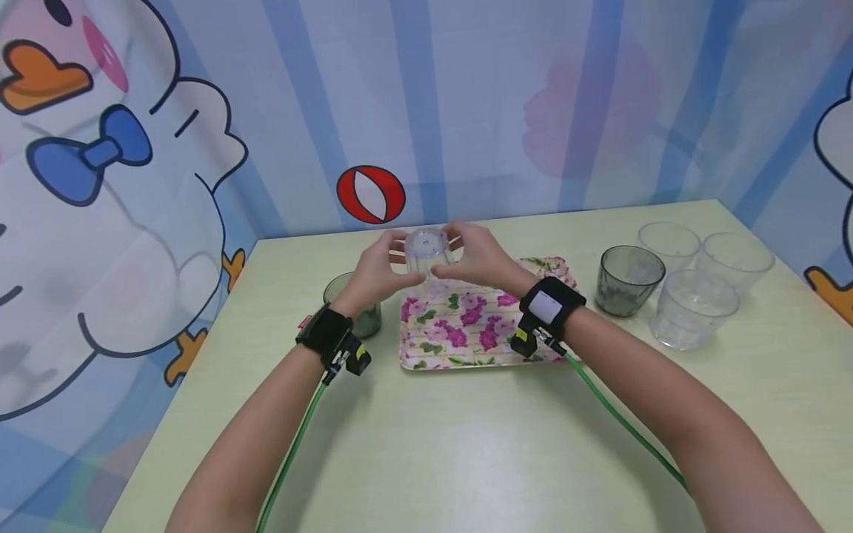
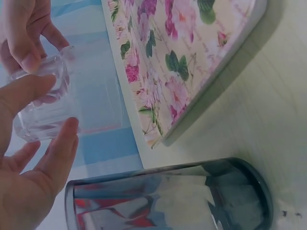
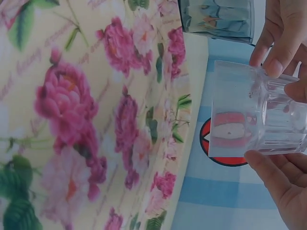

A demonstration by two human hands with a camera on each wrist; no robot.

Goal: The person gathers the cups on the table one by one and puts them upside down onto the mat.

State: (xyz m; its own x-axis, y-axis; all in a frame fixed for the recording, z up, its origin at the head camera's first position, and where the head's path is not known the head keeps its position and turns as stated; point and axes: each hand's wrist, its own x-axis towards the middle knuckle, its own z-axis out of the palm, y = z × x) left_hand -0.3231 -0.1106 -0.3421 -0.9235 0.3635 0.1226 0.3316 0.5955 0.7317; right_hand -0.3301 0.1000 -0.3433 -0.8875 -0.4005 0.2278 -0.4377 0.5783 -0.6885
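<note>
Both hands hold a clear drinking glass in the air, bottom up, above the far left part of a flowered tray. My left hand grips its left side with thumb and fingers; my right hand grips its right side. In the right wrist view, the glass shows a smooth rim end toward the tray and a fluted base end between the fingers. Below the left wrist, partly hidden by it, a smoky grey glass stands left of the tray.
At the right of the table stand another smoky grey glass and several clear glasses, among them a front one. A patterned cloth backdrop rises along the table's back edge. Green cables run from both wrist cameras along the forearms.
</note>
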